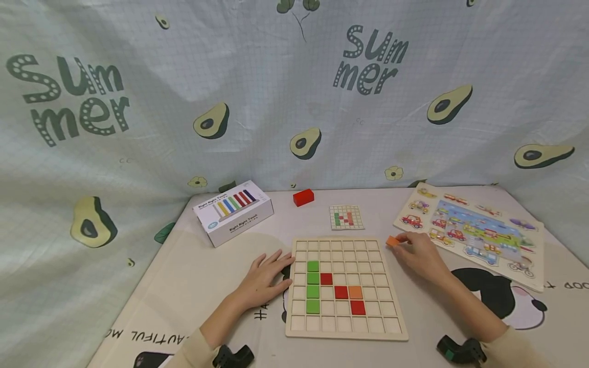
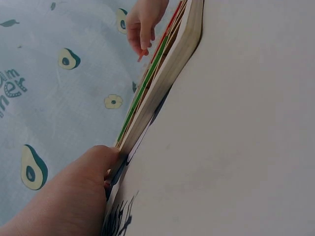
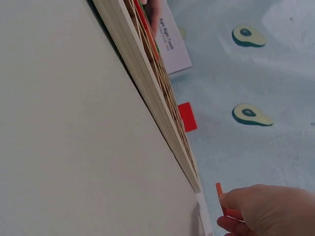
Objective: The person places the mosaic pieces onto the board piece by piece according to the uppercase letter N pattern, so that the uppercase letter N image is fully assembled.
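Observation:
A wooden grid board (image 1: 346,336) lies on the table, with green tiles (image 1: 313,291) in one column, red tiles (image 1: 341,292) on a diagonal and one orange tile (image 1: 356,292) beside a red one. My left hand (image 1: 259,280) lies flat with spread fingers at the board's left edge; its thumb (image 2: 101,158) touches that edge in the left wrist view. Beyond the board's upper right corner, my right hand (image 1: 422,256) pinches a second orange tile (image 1: 392,241) between thumb and fingers. The right wrist view shows this held tile (image 3: 219,191) edge-on, clear of the board.
Behind the board lie a small pattern card (image 1: 347,217) and a red block (image 1: 303,198). A white box (image 1: 239,217) stands at the back left. On the right lies a picture puzzle board (image 1: 469,235), close to the right hand. A patterned cloth (image 1: 257,66) hangs behind the table.

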Demonstrator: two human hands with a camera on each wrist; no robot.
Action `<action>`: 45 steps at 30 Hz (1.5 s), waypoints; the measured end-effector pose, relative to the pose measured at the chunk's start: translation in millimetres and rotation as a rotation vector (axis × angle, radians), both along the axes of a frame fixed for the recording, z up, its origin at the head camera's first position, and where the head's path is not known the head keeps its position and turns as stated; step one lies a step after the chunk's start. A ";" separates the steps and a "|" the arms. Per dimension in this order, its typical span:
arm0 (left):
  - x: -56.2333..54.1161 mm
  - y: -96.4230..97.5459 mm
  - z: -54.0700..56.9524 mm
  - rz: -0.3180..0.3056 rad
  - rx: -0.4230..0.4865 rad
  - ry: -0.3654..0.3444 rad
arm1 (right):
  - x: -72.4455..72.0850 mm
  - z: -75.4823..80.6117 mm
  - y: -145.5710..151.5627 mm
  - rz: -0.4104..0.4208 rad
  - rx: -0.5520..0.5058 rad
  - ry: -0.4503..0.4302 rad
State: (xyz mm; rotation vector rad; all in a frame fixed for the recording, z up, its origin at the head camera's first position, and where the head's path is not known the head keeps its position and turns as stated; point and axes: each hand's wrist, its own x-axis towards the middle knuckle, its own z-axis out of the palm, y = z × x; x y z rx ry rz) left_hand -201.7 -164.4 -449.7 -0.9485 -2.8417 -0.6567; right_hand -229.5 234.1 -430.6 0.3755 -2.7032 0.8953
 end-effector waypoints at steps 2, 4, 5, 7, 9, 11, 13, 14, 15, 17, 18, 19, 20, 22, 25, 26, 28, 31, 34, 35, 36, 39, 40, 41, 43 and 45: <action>0.3 0.0 0.3 0.000 0.001 -0.002 | 2.3 2.5 -5.2 0.004 0.004 -0.006; 0.4 0.1 0.4 -0.002 0.003 -0.004 | 4.9 4.8 -10.3 0.015 0.004 -0.012; 0.4 0.1 0.4 -0.002 0.004 -0.006 | 6.3 5.8 -12.7 0.023 0.000 -0.016; 0.2 0.1 0.3 -0.002 0.005 -0.007 | 9.0 7.4 -17.0 0.039 -0.012 -0.028; -0.1 -0.1 0.0 -0.003 0.005 -0.005 | 12.0 8.5 -21.1 0.057 -0.021 -0.043; -0.4 -0.3 -0.2 -0.004 0.005 -0.004 | 14.6 9.0 -24.7 0.075 -0.021 -0.043; -0.6 -0.3 -0.2 -0.005 0.007 -0.003 | 16.5 8.4 -28.1 0.090 -0.008 -0.027; -0.6 -0.4 -0.3 -0.005 0.006 -0.003 | 17.6 8.8 -30.0 0.097 -0.005 -0.022; -0.6 -0.3 -0.2 -0.006 0.007 -0.002 | 18.5 9.1 -32.0 0.109 -0.003 -0.011; -0.6 -0.3 -0.3 -0.006 0.007 -0.002 | 20.2 9.1 -36.0 0.129 0.005 0.001; -0.6 -0.2 -0.2 -0.006 0.007 -0.002 | 21.2 9.2 -38.0 0.142 0.010 0.007; -0.5 -0.3 -0.3 -0.005 0.007 -0.001 | 22.3 9.2 -40.0 0.154 0.011 0.005; -0.5 -0.4 -0.3 -0.004 0.004 -0.002 | 23.4 9.2 -41.9 0.168 0.013 0.006; -0.6 -0.4 -0.1 -0.004 0.004 -0.002 | 25.6 8.4 -45.2 0.201 0.022 0.018; -0.5 -0.4 0.1 -0.004 0.002 -0.003 | 29.2 7.1 -50.3 0.246 0.021 0.033; -0.6 -0.4 0.2 -0.004 0.001 -0.004 | 30.5 6.9 -52.1 0.259 0.019 0.037; -0.6 -0.3 0.3 -0.005 0.005 -0.002 | 32.6 6.1 -55.4 0.278 0.017 0.036; -0.9 -0.2 0.0 -0.005 0.004 0.002 | 35.1 4.1 -59.6 0.306 0.012 0.018; -1.2 -0.4 -0.6 -0.004 0.001 0.006 | 37.1 2.4 -62.8 0.331 0.009 0.001; -1.3 -0.4 -0.8 -0.005 0.002 0.008 | 37.7 1.9 -63.5 0.341 0.008 -0.001; -1.3 -0.4 -1.1 -0.005 0.002 0.009 | 38.2 1.6 -64.2 0.348 0.010 0.000; -1.5 -0.5 -1.7 -0.007 0.003 0.012 | 39.0 -0.2 -65.1 0.373 0.027 0.018; -1.5 -0.6 -1.7 -0.008 0.003 0.012 | 39.1 -0.9 -65.3 0.382 0.031 0.028; -1.4 -0.6 -1.8 -0.007 0.003 0.010 | 39.2 -1.6 -65.5 0.389 0.037 0.035; -1.5 -0.7 -1.8 -0.004 -0.001 0.008 | 39.4 -2.9 -66.0 0.403 0.047 0.043; -1.6 -0.6 -1.7 -0.002 -0.002 0.006 | 39.9 -4.0 -66.5 0.413 0.058 0.047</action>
